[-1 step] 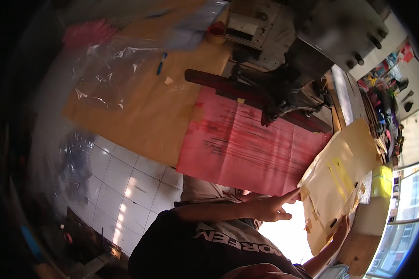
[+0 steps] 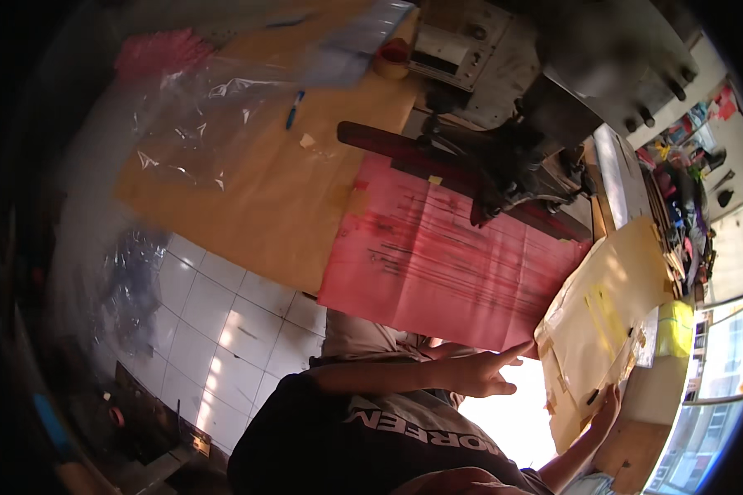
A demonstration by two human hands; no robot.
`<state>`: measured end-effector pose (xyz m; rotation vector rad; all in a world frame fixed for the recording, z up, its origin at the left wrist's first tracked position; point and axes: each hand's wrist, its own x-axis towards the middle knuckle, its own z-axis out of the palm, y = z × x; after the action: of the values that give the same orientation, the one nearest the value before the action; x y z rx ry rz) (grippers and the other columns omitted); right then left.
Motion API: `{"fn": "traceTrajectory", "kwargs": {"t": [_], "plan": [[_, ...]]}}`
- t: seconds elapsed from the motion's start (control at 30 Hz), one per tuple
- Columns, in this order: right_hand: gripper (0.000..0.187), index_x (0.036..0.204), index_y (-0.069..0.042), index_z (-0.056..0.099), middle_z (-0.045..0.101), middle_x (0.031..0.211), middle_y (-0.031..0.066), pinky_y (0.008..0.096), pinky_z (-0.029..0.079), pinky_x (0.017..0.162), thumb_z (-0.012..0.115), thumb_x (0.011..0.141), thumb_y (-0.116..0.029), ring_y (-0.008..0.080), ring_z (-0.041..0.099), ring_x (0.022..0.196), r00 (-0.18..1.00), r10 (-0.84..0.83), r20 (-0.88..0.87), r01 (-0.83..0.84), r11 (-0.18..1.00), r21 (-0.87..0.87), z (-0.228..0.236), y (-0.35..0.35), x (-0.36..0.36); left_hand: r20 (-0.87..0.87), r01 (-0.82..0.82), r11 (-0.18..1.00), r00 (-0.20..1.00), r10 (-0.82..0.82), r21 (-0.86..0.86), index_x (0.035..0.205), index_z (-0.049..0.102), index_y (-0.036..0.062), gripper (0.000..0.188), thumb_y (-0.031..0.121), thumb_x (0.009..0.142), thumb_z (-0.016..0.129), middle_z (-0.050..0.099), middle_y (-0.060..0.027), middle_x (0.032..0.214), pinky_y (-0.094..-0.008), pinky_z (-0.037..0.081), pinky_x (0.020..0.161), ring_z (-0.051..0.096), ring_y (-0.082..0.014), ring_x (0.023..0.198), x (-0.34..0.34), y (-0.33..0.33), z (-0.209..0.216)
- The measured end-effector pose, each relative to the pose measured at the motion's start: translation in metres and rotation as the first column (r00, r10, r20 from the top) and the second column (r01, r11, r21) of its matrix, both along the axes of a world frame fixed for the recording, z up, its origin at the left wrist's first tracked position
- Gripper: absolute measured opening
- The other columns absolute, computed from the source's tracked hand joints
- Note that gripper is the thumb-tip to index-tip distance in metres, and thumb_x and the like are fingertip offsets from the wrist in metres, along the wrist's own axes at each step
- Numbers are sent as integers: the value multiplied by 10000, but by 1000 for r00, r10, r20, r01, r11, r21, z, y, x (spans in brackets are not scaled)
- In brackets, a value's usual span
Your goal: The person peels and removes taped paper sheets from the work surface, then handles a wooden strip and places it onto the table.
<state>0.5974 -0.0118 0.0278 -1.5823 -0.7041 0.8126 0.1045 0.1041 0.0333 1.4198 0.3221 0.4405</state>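
One cream board [image 2: 611, 289] at the right hand [image 2: 608, 407], one red sheet [image 2: 450, 256] near the left hand [image 2: 480, 374]

The left hand reaches in from the left with its index finger stretched out and the thumb and other fingers loosely spread; nothing shows in its grip. Its fingertip comes to where the near right corner of the red sheet meets the cream board, though whether it touches either one is hard to tell. The right hand is at the board's near right edge, fingers partly extended along it; how firmly it grips cannot be told.

The cream board slants to the right of the red sheet, bearing yellow marks and a few small dark pieces, its left edge ragged. The red sheet lies below the dark red bar [image 2: 380, 139] of a dark machine [image 2: 504, 157], with black streaks across it and a crease running from far to near. Its near edge is just above the person's beige trousers [image 2: 357, 334].

To the left spreads a brown work surface [image 2: 256, 223] with a blue pen [image 2: 294, 110], a tape roll [image 2: 392, 59] and clear plastic film [image 2: 186, 136]. White floor tiles [image 2: 243, 326] show beyond its near edge. On the far right sits a bright yellow bundle [image 2: 674, 328].
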Motion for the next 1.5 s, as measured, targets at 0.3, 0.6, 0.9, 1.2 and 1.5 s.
{"fn": "traceTrajectory", "kwargs": {"t": [0.3,0.6,0.9,1.2,1.5], "plan": [[322,1198,-14,594,638,1067,60,308,481,844,555,966,-233,155,590,943,979,77,189,-73,997,-30,24,75,49,206,-216,954,963,174,207,1377,438,34,503,164,921,609,548,-181,1325,-404,499,903,669,-255,1014,-98,-31,4],[430,1273,1,562,641,1105,96,313,483,857,582,956,-288,177,590,980,942,-15,335,19,1000,-9,17,138,162,319,-750,-144,94,943,646,1018,634,-14,207,-5,812,651,668,-156,982,-380,516,766,645,-319,880,-193,-41,-7],[408,1166,-41,661,697,1044,145,362,489,847,573,900,-338,254,649,933,481,-49,875,355,924,-143,55,170,176,157,-581,-130,-3,988,804,1080,626,-6,240,97,865,652,648,-169,1084,-395,488,872,618,-340,1006,-202,-12,6],[412,1192,-175,668,683,1123,110,425,465,919,597,863,-412,297,629,1044,334,-24,942,541,824,-171,62,185,200,12,-468,10,45,999,884,1116,619,16,324,133,823,691,603,-150,1156,-436,437,927,557,-338,1074,-190,-3,-6],[285,1161,-101,662,655,1158,119,392,485,909,651,896,-204,286,621,1074,297,-81,951,16,997,80,54,187,59,-19,-365,34,45,999,930,1132,637,74,356,153,794,717,539,-145,1242,-460,402,963,499,-352,1133,-187,-4,-8]]}}
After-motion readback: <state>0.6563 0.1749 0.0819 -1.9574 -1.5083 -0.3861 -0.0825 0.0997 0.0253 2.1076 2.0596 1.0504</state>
